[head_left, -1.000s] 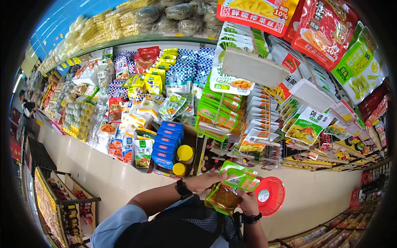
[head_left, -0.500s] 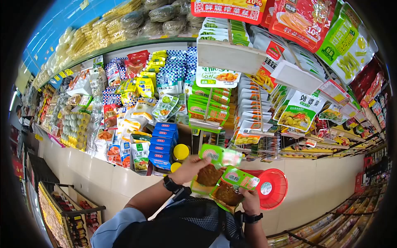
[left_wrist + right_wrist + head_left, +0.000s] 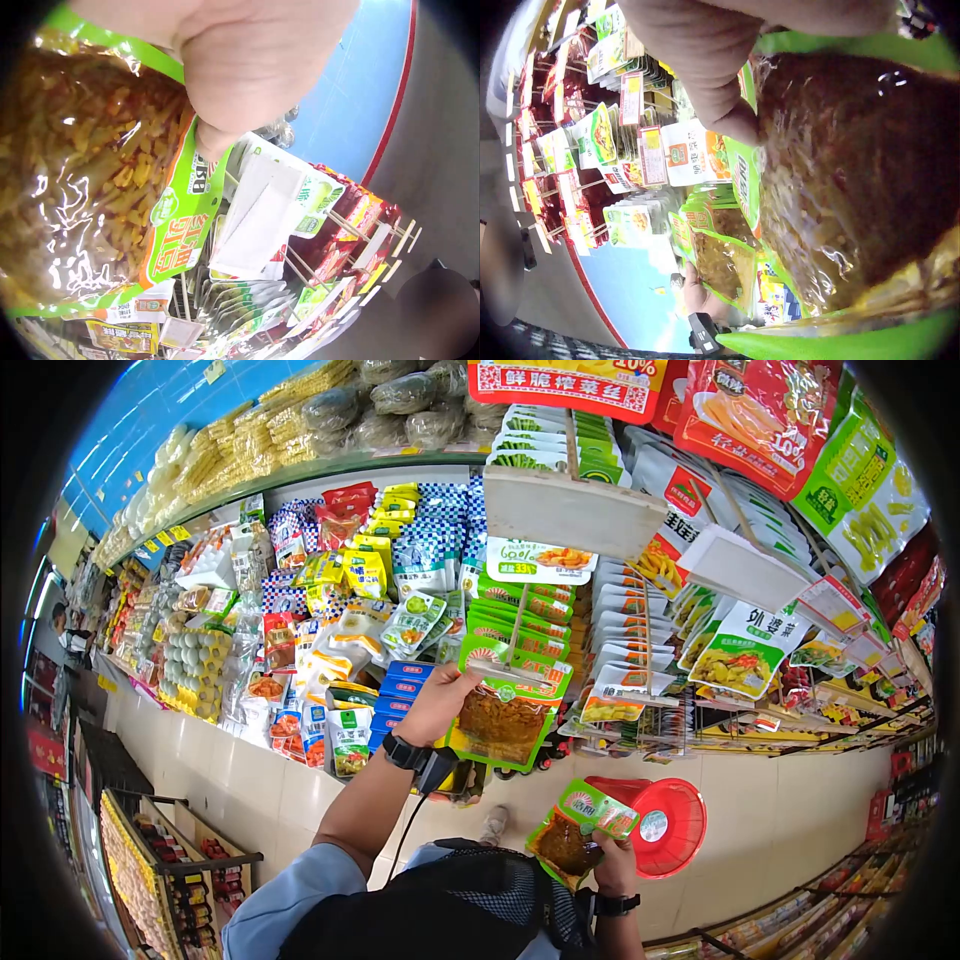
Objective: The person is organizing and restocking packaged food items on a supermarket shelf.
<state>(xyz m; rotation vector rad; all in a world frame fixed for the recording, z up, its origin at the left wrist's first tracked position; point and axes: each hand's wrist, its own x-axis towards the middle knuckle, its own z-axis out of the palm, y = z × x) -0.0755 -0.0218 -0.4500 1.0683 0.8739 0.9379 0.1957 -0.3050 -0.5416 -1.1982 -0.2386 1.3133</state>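
My left hand [image 3: 437,703] pinches the top corner of a green-edged pickle packet [image 3: 500,726] with brown contents behind a clear window. In the head view this packet overlaps the lower front of a hanging row of like green packets [image 3: 530,600]. In the left wrist view, the thumb [image 3: 232,90] presses on the packet's green header. Lower and to the right, my right hand [image 3: 615,863] grips a second green pickle packet [image 3: 565,848] by its side, tilted, beside a red basket [image 3: 690,828]. The right wrist view shows this packet's brown filling [image 3: 855,172] close up.
Hooks of white pickle packets [image 3: 620,645] and red pouches [image 3: 755,420] hang to the right, with price-tag plates [image 3: 570,515] jutting forward. On the left, a display holds bagged goods, eggs [image 3: 192,660] and blue boxes [image 3: 395,700]. A bottle rack [image 3: 190,860] stands lower left.
The two packets, first held together, have been parted. My left hand has carried one up to the hanging row, while my right hand keeps the other, slightly lower near the basket.
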